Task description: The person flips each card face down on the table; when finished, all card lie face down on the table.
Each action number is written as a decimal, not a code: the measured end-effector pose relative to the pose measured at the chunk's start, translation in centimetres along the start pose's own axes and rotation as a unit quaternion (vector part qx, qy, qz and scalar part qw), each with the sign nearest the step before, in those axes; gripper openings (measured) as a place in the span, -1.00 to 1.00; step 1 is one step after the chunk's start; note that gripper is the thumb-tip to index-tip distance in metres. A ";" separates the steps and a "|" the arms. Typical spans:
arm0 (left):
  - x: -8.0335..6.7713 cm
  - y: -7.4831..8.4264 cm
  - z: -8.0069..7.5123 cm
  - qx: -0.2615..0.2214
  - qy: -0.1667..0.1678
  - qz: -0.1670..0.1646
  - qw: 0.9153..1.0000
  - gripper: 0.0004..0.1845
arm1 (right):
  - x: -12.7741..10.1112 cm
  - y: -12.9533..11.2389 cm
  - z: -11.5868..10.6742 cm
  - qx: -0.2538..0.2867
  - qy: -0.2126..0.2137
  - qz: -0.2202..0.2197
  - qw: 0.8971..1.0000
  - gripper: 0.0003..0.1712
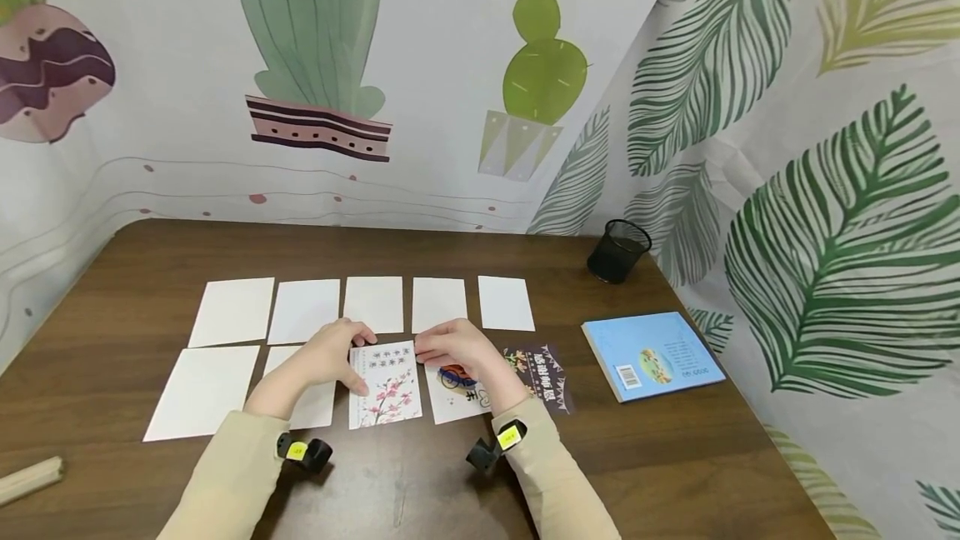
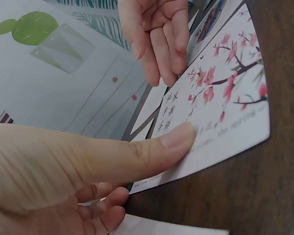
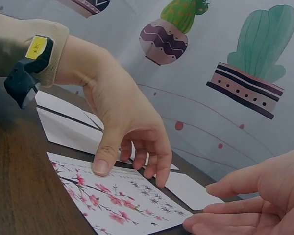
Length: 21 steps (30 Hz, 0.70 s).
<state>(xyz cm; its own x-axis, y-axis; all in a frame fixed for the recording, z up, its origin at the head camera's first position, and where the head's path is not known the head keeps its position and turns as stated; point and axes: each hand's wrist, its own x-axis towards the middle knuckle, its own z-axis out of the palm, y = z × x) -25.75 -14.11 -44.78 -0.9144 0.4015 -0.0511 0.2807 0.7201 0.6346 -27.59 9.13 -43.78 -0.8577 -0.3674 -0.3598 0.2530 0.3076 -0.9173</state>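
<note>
The left hand [image 1: 327, 354] is loosely spread, thumb resting on the pink-blossom card [image 1: 388, 386] lying on the wooden table [image 1: 408, 498]. The right hand [image 1: 461, 348], fingers nearly straight, meets that card's upper-right corner. Blank white cards [image 1: 373, 304] lie beyond it.

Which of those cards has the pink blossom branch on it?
The front-row white card beneath the thumb of the left hand. No other card visibly shows that branch; the dark card has pale lettering.
</note>
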 end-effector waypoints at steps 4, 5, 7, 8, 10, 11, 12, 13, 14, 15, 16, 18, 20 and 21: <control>0.0 0.1 0.0 0.000 0.000 -0.004 1.000 -0.27 | 0.1 0.1 0.2 0.003 0.008 -0.003 1.000 -0.64; 0.0 0.2 0.0 0.000 0.000 -0.003 1.000 -0.27 | 0.1 0.1 0.2 0.004 0.011 -0.003 1.000 -0.64; 0.0 0.2 0.0 -0.001 0.001 -0.004 1.000 -0.27 | 0.2 0.2 0.3 0.010 0.015 -0.008 1.000 -0.62; 0.0 0.2 0.0 -0.001 0.002 -0.005 1.000 -0.27 | 0.2 0.2 0.4 0.017 0.016 -0.009 1.000 -0.61; 0.0 0.2 -0.1 -0.003 0.003 -0.002 1.000 -0.28 | 0.3 0.3 0.5 0.034 0.012 -0.012 0.999 -0.58; 0.0 0.2 -0.1 -0.004 0.004 -0.001 1.000 -0.28 | 0.3 0.4 0.6 0.045 0.010 -0.011 0.999 -0.57; -0.1 0.3 -0.1 -0.005 0.004 0.000 1.000 -0.29 | 0.4 0.4 0.7 0.055 0.007 -0.012 0.998 -0.56; -0.1 0.3 -0.1 -0.006 0.004 0.001 1.000 -0.29 | 0.5 0.5 0.8 0.064 0.005 -0.009 0.998 -0.55; -0.1 0.3 -0.2 -0.006 0.004 0.004 1.000 -0.30 | 0.5 0.6 0.9 0.071 0.003 -0.007 0.997 -0.54; -0.1 0.3 -0.2 -0.007 0.004 0.007 1.000 -0.30 | 0.6 0.7 1.0 0.075 0.002 -0.004 0.997 -0.52; -0.1 0.3 -0.2 -0.008 0.003 0.007 1.000 -0.30 | 0.6 0.7 1.1 0.076 0.001 -0.001 0.997 -0.51; -0.1 0.3 -0.2 -0.011 0.001 0.008 1.000 -0.31 | 0.7 0.8 1.3 0.073 -0.006 0.004 0.997 -0.48; -0.1 0.2 -0.3 -0.013 -0.001 0.010 1.000 -0.31 | 0.8 0.8 1.5 0.070 -0.018 0.012 0.997 -0.48; 0.0 0.1 -0.2 -0.015 -0.001 0.008 1.000 -0.31 | 0.8 0.9 1.6 0.068 -0.027 0.014 0.997 -0.50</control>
<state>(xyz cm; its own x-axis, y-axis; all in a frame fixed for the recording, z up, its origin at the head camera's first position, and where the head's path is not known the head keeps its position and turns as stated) -25.77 -14.17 -44.52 -0.9089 0.4147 -0.0427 0.2866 0.6959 0.6584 -27.34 7.74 -45.15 -0.8252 -0.4072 -0.3914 0.3386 0.1981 -0.9199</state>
